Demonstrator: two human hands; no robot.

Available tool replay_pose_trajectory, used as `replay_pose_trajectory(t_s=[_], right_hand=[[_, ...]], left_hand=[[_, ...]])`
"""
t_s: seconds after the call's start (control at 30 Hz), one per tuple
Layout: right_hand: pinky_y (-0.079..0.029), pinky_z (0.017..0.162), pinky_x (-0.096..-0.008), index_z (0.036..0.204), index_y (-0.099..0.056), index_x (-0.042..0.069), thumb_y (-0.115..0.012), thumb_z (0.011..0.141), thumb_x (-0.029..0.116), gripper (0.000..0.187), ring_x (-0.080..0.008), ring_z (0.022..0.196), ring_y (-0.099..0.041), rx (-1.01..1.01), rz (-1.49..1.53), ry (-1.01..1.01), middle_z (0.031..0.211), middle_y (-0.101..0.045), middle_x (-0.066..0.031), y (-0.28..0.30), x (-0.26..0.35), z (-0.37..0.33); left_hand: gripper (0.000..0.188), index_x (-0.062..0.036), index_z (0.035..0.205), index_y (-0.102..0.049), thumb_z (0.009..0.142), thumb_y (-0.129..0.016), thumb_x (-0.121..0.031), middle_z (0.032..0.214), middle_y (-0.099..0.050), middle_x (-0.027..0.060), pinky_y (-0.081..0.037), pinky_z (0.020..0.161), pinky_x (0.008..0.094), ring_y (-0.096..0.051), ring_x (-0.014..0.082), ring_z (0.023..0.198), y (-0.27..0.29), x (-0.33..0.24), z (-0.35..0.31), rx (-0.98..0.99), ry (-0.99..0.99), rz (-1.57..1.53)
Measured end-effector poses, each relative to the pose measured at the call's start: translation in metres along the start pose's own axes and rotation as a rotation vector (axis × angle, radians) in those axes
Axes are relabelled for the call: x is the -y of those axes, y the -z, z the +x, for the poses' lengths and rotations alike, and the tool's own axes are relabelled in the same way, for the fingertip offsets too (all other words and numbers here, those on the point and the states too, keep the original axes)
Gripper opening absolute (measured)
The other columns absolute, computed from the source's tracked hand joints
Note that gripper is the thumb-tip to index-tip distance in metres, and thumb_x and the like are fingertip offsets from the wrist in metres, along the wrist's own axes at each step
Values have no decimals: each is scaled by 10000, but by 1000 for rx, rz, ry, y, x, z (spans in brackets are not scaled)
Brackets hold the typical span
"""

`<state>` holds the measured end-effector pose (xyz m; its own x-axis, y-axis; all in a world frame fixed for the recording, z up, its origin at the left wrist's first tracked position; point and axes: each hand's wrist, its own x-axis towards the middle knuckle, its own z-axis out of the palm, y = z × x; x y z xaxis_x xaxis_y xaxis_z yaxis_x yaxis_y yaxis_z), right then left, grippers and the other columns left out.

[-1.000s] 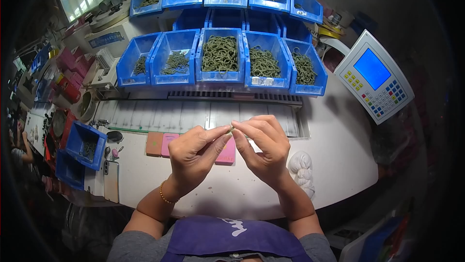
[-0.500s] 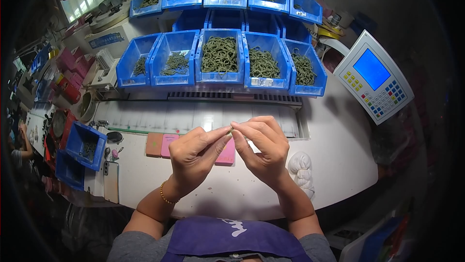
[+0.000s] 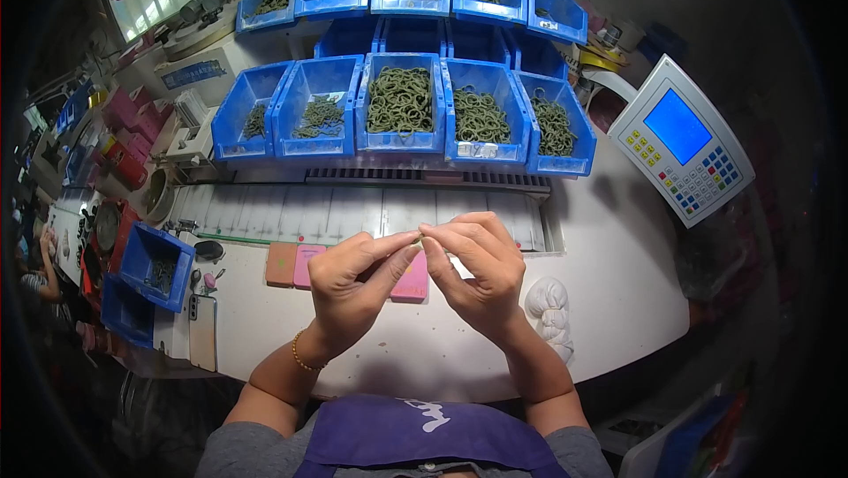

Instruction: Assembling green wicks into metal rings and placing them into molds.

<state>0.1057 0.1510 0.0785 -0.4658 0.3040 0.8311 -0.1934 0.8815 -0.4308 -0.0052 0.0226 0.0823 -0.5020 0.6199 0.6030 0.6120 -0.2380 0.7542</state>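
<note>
Both grips, left hand (image 3: pixel 349 288) and right hand (image 3: pixel 477 270), pinch small green piece (image 3: pixel 418 238).

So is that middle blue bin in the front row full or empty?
Nearly full. The middle blue bin holds a heap of dark green loops that covers its floor and reaches close to its rim.

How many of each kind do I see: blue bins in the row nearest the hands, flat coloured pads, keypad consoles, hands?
Blue bins, nearest row: 5
Flat pads: 3
Keypad console: 1
Left hand, right hand: 2
Total: 11
</note>
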Motion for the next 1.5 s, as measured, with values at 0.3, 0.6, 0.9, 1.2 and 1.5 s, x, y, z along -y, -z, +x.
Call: replay_pose_trajectory(t_s=[0.3, 0.6, 0.9, 1.2, 1.5], right_hand=[[-512, 659, -319, 976, -729, 24, -745, 729, -31, 253, -224, 760, -622, -19, 8, 25, 839, -697, -65, -1, -1, 1], [-513, 692, -335, 992, -714, 28, -694, 744, -63, 265, -244, 782, -627, -48, 89, -69, 858, -690, -86, 2, 2, 2], [-481, 678, -343, 869, -666, 11, -679, 803, 17, 68, -249, 762, -607, -9, 132, -173, 810, -664, -99, 5, -2, -1], [-504, 686, -349, 899, -698, 48, -746, 747, 14, 162, -257, 784, -622, -5, 17, -64, 839, -687, -65, 1, 2, 1], [-513, 655, -342, 865, -707, 63, -773, 692, 17, 191, -248, 778, -628, -40, -82, 3, 827, -675, -48, 0, 0, -1]], left_hand=[[160, 19, 1028, -743, 872, -726, -9, 688, -625, -7, -351, 515, 201, -486, 41, 583, 1, 1, 0, 9, 152, -163], [153, -24, 1021, -738, 911, -722, -129, 738, -643, -20, -301, 447, 186, -428, 2, 535, 10, 11, 5, 101, 651, -737], [133, -34, 979, -716, 922, -715, -154, 729, -631, -27, -272, 447, 185, -393, -2, 524, 9, 11, 5, 100, 697, -804], [116, -29, 958, -714, 910, -728, -134, 703, -632, -35, -291, 465, 179, -434, -12, 559, 4, 7, 3, 55, 572, -607], [105, -17, 962, -723, 889, -744, -90, 678, -599, -60, -311, 508, 172, -438, -12, 583, 1, 7, -2, 43, 492, -515]])
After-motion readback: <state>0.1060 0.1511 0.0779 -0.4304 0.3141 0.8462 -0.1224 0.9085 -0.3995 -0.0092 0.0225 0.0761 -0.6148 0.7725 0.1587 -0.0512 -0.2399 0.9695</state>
